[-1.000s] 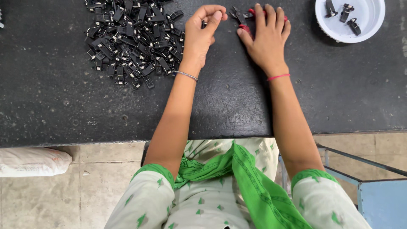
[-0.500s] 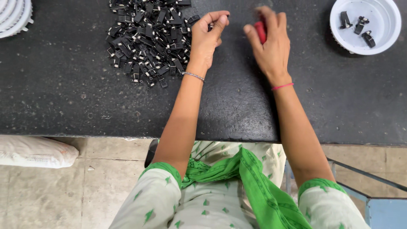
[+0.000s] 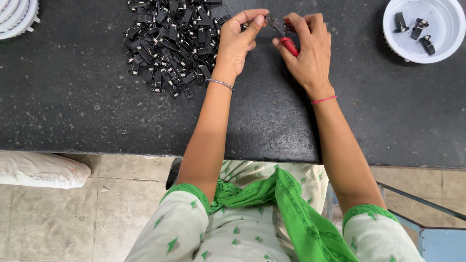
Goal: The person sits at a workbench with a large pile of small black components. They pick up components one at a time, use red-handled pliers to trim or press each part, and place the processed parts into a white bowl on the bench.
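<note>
Black part, hands meeting over the bench (image 3: 73,97).
Left hand (image 3: 238,43) pinches a small part, probably, just left of red-handled pliers (image 3: 284,36) gripped by right hand (image 3: 308,53); the pile (image 3: 170,43) lies left, nearer the left hand.

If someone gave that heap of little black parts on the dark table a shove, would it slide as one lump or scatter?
The heap of black parts would likely scatter: the pieces lie loose, with strays at its edge. They look small, hard and probably light. Blocky shapes suggest sliding rather than rolling.
</note>
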Tool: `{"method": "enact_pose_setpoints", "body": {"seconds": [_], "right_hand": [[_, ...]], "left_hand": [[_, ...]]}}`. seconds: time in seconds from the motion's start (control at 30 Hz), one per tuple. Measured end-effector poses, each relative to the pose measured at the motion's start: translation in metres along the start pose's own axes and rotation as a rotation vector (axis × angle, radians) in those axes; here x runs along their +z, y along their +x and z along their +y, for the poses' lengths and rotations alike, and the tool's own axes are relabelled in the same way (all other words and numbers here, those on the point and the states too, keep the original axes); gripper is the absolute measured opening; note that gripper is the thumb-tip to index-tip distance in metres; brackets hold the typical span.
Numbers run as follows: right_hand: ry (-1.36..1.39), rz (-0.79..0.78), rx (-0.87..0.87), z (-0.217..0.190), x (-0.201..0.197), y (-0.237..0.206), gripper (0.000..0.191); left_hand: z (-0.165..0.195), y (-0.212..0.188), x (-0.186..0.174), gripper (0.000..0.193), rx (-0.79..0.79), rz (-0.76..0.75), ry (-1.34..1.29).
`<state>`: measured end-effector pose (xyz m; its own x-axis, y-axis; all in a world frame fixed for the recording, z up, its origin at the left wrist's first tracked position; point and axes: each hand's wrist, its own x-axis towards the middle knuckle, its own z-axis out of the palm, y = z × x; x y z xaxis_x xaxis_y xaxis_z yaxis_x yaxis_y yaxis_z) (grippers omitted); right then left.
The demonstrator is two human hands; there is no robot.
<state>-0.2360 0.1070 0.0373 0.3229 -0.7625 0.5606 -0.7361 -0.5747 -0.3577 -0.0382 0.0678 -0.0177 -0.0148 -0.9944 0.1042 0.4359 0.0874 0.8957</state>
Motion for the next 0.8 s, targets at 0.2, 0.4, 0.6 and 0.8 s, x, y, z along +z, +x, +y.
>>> {"method": "enact_pose_setpoints", "body": {"seconds": [0.2, 0.4, 0.6, 0.8], "right_hand": [[-0.018, 0.006, -0.017, -0.0012, -0.0014, 0.0001, 0.048], [0.001, -0.007, 0.0, -0.0001, -0.0009, -0.0009, 0.045], [0.009, -0.003, -0.003, 0.0006, 0.0, -0.0016, 0.045], [0.014, -0.012, 0.026, -0.0008, 0.0023, -0.0011, 0.04]], "left_hand": [[0.0019, -0.0007, -0.0005, 0.027, -0.007, -0.013, -0.004], [0.0034, -0.0017, 0.0005, 0.025, -0.004, -0.023, -0.002], [0.0058, -0.0024, 0.0017, 0.023, -0.001, -0.028, 0.013], [0.0085, -0.0036, 0.0031, 0.024, -0.001, -0.016, 0.042]]}}
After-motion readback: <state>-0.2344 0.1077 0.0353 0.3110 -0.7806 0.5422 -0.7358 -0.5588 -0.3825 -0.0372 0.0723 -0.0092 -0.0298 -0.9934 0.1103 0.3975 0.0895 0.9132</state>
